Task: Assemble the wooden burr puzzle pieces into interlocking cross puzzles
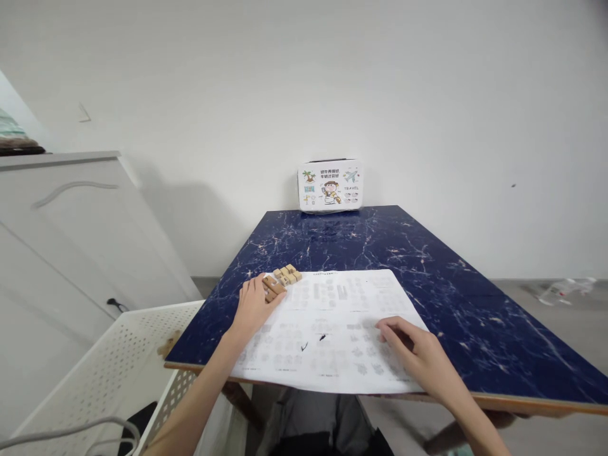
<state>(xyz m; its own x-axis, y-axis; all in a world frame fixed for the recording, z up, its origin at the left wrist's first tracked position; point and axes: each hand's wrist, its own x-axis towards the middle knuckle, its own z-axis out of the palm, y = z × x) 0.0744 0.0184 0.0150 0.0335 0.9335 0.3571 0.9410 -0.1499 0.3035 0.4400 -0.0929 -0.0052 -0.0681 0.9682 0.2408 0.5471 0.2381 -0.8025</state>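
My left hand [253,305] lies at the upper left corner of a large white printed sheet [327,323]. Its fingers and thumb close around brown wooden blocks [274,288], which the hand partly covers. Just beyond them sits a cluster of several small, lighter wooden blocks [288,274], touching one another. My right hand [415,351] rests over the sheet's right side, fingers curled and the thumb tip close to the index tip. Whether anything is between those tips is too small to tell. Faint grey figures cover the sheet, and two small black marks or bits [313,342] show near its middle.
The sheet lies at the near edge of a dark blue marbled table [456,304]. A white case with cartoon prints [330,185] stands at the far end against the wall. To the left are a white perforated basket [128,342] and a white cabinet [71,234].
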